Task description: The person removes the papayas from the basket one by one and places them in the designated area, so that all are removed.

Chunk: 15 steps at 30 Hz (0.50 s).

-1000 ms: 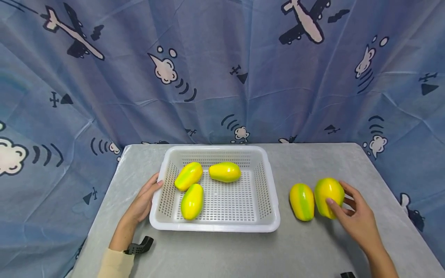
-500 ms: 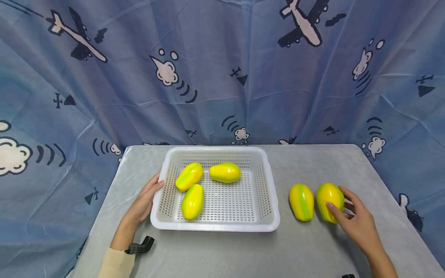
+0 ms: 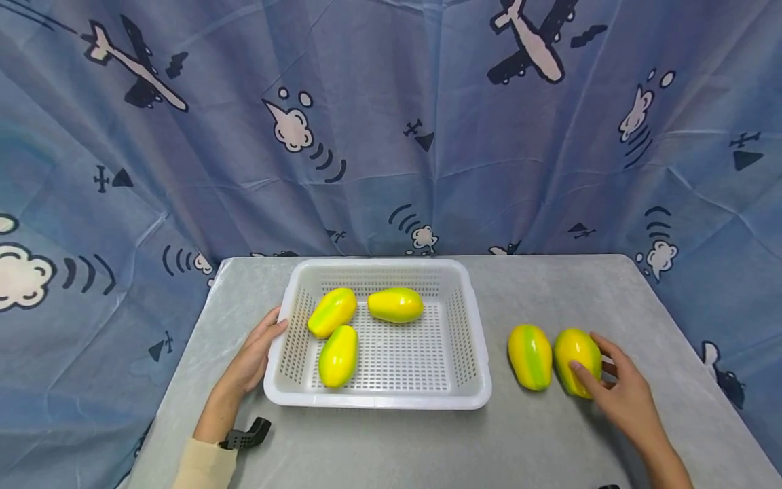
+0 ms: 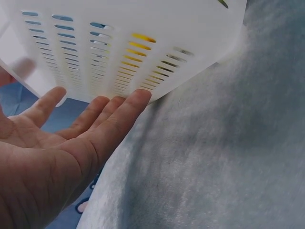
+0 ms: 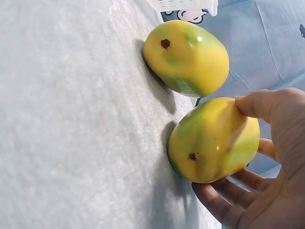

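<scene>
My right hand (image 3: 626,394) grips a yellow-green papaya (image 3: 577,360), thumb on its near side and fingers round its right side. In the right wrist view, this papaya (image 5: 214,140) is low at the grey table. Just left of it in the head view lies another papaya (image 3: 529,356). My left hand (image 3: 249,356) is at the left wall of a white perforated basket (image 3: 379,399). Seen from the left wrist, its fingers (image 4: 112,124) stretch out straight along the outside of the slotted wall. Inside the basket, toward the left and back, lie three papayas (image 3: 338,356).
The grey table (image 3: 427,448) reaches back to a blue curtain (image 3: 366,136) printed with planes and clouds. A black wrist strap (image 3: 247,433) juts out at my left wrist. Bare table lies between the basket and the two papayas at right.
My right hand has brought its papaya down and slightly toward me, beside the other one. My left hand, the basket and the papayas in it stay in place.
</scene>
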Motion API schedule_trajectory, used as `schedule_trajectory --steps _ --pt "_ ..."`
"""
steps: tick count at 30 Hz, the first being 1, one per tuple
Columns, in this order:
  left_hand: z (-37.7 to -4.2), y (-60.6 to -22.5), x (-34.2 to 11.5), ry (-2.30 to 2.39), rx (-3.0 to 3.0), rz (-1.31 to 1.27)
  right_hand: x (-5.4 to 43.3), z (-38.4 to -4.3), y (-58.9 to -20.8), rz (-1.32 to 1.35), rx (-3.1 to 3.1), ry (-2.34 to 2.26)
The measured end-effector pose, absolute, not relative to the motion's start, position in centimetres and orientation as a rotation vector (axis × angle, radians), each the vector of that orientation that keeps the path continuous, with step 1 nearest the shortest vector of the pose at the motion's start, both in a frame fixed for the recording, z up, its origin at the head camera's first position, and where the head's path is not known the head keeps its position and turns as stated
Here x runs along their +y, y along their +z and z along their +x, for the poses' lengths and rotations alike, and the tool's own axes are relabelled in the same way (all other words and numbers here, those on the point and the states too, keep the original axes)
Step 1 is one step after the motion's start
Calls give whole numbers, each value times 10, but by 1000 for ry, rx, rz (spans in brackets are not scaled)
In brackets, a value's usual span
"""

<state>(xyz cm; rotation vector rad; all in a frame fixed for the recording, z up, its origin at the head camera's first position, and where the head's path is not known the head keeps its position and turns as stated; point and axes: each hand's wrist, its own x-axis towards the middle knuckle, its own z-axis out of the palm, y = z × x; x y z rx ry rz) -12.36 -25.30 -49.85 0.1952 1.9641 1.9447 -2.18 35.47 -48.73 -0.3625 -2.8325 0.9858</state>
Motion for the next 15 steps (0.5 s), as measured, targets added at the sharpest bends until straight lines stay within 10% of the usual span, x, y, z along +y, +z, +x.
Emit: schedule_trajectory --steps 15 --pt "-125 -496 -254 1969 1907 200 356 -28 -492 -343 -2920 944"
